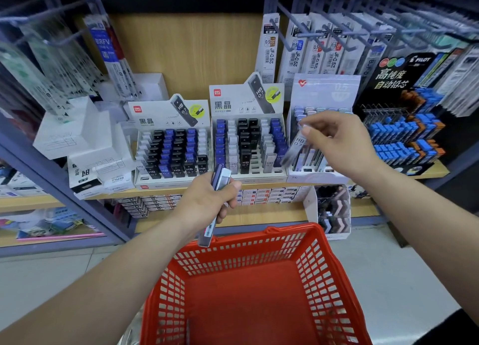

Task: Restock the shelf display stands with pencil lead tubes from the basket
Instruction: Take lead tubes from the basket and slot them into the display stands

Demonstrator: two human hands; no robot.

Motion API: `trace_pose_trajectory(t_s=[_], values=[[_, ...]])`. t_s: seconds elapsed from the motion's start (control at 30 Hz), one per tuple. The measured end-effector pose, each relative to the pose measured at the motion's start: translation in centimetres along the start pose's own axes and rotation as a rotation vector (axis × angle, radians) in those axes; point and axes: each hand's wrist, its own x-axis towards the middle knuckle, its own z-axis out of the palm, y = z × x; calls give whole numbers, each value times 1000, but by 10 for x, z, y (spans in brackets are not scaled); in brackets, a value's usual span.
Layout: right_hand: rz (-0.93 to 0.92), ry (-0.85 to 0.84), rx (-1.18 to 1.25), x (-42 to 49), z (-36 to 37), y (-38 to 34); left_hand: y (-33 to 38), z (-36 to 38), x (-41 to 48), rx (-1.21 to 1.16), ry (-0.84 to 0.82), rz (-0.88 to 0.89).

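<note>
My left hand point(207, 202) grips a small bunch of pencil lead tubes point(220, 179) upright, just in front of the shelf edge above the red basket point(261, 243). My right hand point(337, 145) pinches a single grey HB 0.7 tube point(295, 147), tilted, over the right side of the middle display stand point(248, 142). A second stand point(171, 150) to the left holds rows of black, blue and white tubes. The basket's inside shows only its red floor.
A white stand with pastel tubes point(321, 127) sits behind my right hand. A black Pilot display point(404, 127) with blue tubes stands further right. White boxes point(85, 142) are stacked at the left. Refill packs hang on hooks point(311, 49) above. Lower shelf holds small boxes point(269, 194).
</note>
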Motion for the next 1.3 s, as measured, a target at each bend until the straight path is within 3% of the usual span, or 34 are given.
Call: trace_pose_trajectory(t_s=[0.2, 0.6, 1.13, 1.3], values=[[-17, 53, -90, 10, 0, 6, 2, 3, 4, -9, -24, -59], [-34, -93, -349, 12, 21, 23, 0, -7, 2, -89, -17, -27], [-72, 12, -172, 47, 35, -5, -1, -20, 4, -80, -22, -26], [-107, -24, -254, 59, 46, 0, 0, -19, 7, -53, -3, -16]])
